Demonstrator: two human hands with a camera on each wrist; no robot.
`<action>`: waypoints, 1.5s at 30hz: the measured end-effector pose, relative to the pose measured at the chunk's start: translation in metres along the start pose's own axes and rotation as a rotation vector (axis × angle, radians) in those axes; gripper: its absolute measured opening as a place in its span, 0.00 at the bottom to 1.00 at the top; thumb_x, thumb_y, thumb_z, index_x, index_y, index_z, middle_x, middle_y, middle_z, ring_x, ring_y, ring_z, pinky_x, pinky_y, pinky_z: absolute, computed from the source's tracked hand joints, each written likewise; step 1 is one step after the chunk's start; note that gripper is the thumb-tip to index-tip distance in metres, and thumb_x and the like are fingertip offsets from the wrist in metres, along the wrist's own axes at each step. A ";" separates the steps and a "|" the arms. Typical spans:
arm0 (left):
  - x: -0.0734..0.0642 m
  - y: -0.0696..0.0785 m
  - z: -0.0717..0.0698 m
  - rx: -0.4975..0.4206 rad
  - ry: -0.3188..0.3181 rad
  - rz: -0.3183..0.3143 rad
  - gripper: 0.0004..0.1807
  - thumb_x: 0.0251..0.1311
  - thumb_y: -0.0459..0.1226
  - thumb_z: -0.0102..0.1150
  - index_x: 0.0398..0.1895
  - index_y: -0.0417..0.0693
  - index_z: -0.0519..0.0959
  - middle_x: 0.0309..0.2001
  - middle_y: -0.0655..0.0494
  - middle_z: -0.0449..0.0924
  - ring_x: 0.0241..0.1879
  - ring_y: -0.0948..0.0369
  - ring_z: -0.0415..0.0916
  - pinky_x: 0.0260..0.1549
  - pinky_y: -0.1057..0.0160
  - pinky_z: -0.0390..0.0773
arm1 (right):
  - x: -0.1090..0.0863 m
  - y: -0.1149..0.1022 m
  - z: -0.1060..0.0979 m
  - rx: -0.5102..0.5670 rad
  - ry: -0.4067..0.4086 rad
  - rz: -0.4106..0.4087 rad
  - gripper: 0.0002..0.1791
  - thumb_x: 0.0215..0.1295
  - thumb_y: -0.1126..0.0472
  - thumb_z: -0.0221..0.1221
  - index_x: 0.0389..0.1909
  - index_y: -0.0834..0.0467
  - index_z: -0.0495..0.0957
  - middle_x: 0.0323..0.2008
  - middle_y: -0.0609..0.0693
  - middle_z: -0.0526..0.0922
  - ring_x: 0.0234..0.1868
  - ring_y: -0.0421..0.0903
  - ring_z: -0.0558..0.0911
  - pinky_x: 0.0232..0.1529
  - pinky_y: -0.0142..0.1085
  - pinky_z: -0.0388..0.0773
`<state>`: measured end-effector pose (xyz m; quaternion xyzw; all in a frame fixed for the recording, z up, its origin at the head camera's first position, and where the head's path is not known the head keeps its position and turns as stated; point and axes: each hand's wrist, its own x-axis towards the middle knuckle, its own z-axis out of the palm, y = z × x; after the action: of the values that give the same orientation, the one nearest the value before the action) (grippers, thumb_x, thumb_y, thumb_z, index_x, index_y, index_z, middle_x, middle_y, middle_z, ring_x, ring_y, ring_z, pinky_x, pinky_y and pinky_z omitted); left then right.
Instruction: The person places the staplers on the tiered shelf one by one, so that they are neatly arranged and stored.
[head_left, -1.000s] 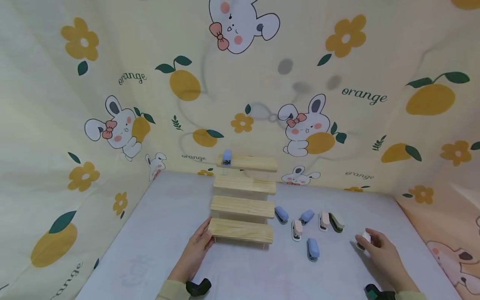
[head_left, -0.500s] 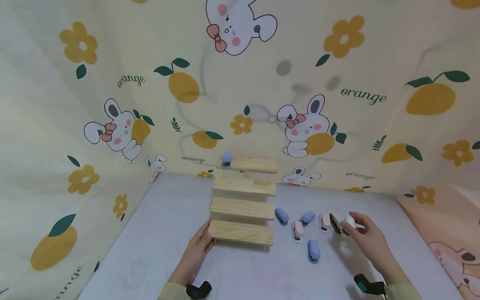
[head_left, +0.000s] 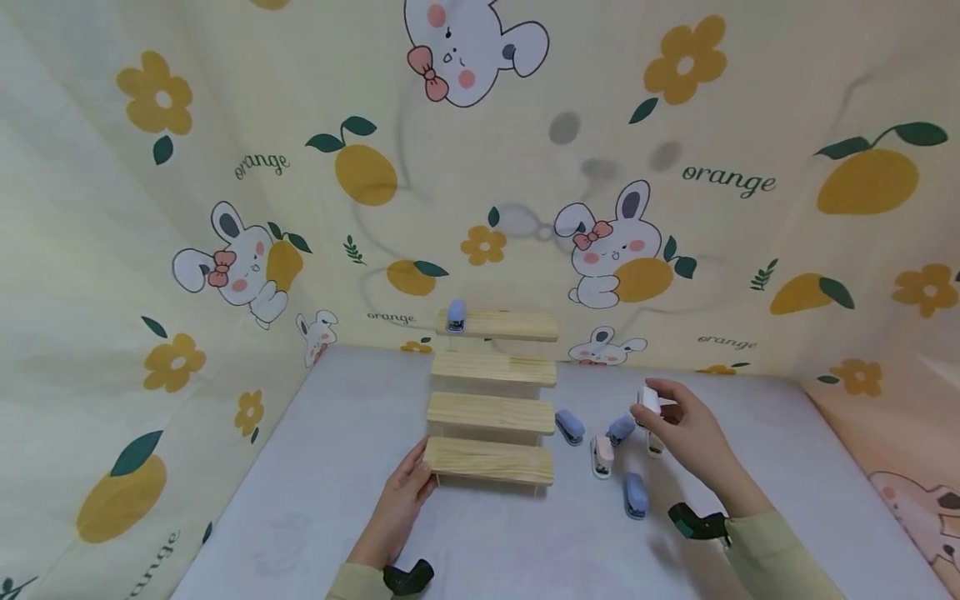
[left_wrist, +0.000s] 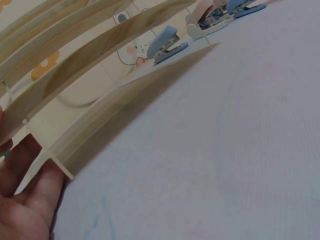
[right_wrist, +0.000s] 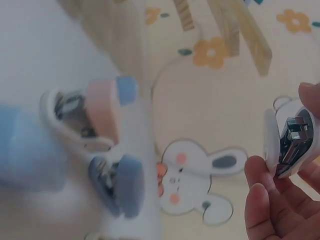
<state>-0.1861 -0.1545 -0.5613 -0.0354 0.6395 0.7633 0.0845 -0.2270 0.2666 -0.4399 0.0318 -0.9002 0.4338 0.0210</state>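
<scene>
My right hand (head_left: 690,429) pinches a white mini stapler (head_left: 648,402) between thumb and fingers, raised above the table. Its metal inside shows in the right wrist view, where the white stapler (right_wrist: 295,145) sits among the fingertips. With my left hand (head_left: 397,504) I grip the left end of the lowest step of a wooden stepped display rack (head_left: 487,461); the left wrist view shows fingers about its thin side panel (left_wrist: 50,155). A blue stapler (head_left: 456,317) stands at the left of the top step.
Right of the rack lie blue staplers (head_left: 570,427), (head_left: 636,496) and a third blue stapler (head_left: 621,429). A pink stapler (head_left: 602,456) stands among them, another (head_left: 655,446) partly under my right hand. Patterned cloth (head_left: 487,167) hangs behind the white table (head_left: 300,467).
My right hand has lifted the white stapler off the table's right side and carried it left, over the other staplers. The dark green stapler is now hidden. My left hand stays at the rack.
</scene>
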 end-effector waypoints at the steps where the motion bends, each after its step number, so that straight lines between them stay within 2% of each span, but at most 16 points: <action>1: 0.000 0.000 0.000 0.003 0.001 0.002 0.28 0.75 0.41 0.42 0.76 0.55 0.54 0.76 0.48 0.47 0.71 0.52 0.53 0.67 0.53 0.61 | 0.003 -0.004 0.002 0.006 -0.003 -0.008 0.43 0.61 0.36 0.59 0.71 0.55 0.59 0.60 0.61 0.69 0.47 0.56 0.76 0.37 0.41 0.82; 7: -0.002 0.004 0.001 0.005 0.003 0.008 0.28 0.75 0.41 0.42 0.76 0.55 0.54 0.75 0.48 0.48 0.71 0.52 0.54 0.67 0.54 0.61 | 0.020 -0.028 0.015 0.009 -0.006 -0.085 0.42 0.60 0.36 0.60 0.70 0.53 0.61 0.59 0.58 0.70 0.46 0.54 0.77 0.39 0.39 0.81; 14: -0.002 0.002 0.001 -0.009 0.000 0.007 0.28 0.75 0.42 0.43 0.76 0.54 0.54 0.75 0.48 0.50 0.70 0.52 0.55 0.66 0.55 0.63 | 0.035 -0.060 0.036 0.033 0.001 -0.213 0.39 0.61 0.40 0.63 0.69 0.53 0.62 0.53 0.56 0.74 0.41 0.51 0.77 0.33 0.37 0.81; 19: -0.002 0.001 0.000 -0.002 0.000 0.005 0.29 0.75 0.43 0.43 0.76 0.55 0.54 0.75 0.48 0.50 0.70 0.52 0.56 0.66 0.56 0.63 | 0.044 -0.081 0.047 0.043 0.008 -0.274 0.40 0.61 0.41 0.63 0.69 0.54 0.63 0.53 0.52 0.74 0.40 0.49 0.77 0.34 0.38 0.80; 28: -0.001 0.002 0.000 0.008 0.010 0.004 0.29 0.74 0.43 0.44 0.76 0.55 0.54 0.74 0.46 0.51 0.70 0.51 0.56 0.66 0.55 0.64 | 0.069 -0.108 0.070 0.120 0.019 -0.319 0.40 0.60 0.40 0.63 0.68 0.52 0.63 0.53 0.50 0.73 0.43 0.47 0.76 0.38 0.42 0.79; 34: -0.002 0.001 0.000 -0.006 0.005 -0.001 0.29 0.75 0.42 0.43 0.76 0.54 0.54 0.75 0.47 0.49 0.70 0.51 0.55 0.66 0.54 0.62 | 0.087 -0.122 0.090 0.186 0.071 -0.344 0.39 0.58 0.41 0.65 0.67 0.53 0.65 0.55 0.49 0.74 0.46 0.46 0.76 0.45 0.42 0.78; 40: -0.001 0.000 0.000 0.002 0.004 0.007 0.29 0.74 0.43 0.43 0.76 0.54 0.54 0.75 0.46 0.49 0.70 0.50 0.55 0.66 0.53 0.62 | 0.105 -0.134 0.103 0.170 0.053 -0.340 0.41 0.58 0.38 0.63 0.67 0.54 0.64 0.54 0.51 0.75 0.49 0.47 0.78 0.50 0.43 0.80; 45: -0.002 0.000 0.000 -0.002 -0.009 0.022 0.29 0.75 0.43 0.43 0.76 0.53 0.53 0.75 0.45 0.49 0.70 0.50 0.55 0.66 0.54 0.63 | 0.119 -0.143 0.110 0.176 0.036 -0.339 0.41 0.58 0.39 0.63 0.67 0.55 0.64 0.52 0.52 0.76 0.50 0.47 0.78 0.48 0.43 0.82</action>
<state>-0.1845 -0.1548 -0.5613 -0.0251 0.6387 0.7650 0.0788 -0.3356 0.0872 -0.3887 0.1767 -0.8400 0.5017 0.1068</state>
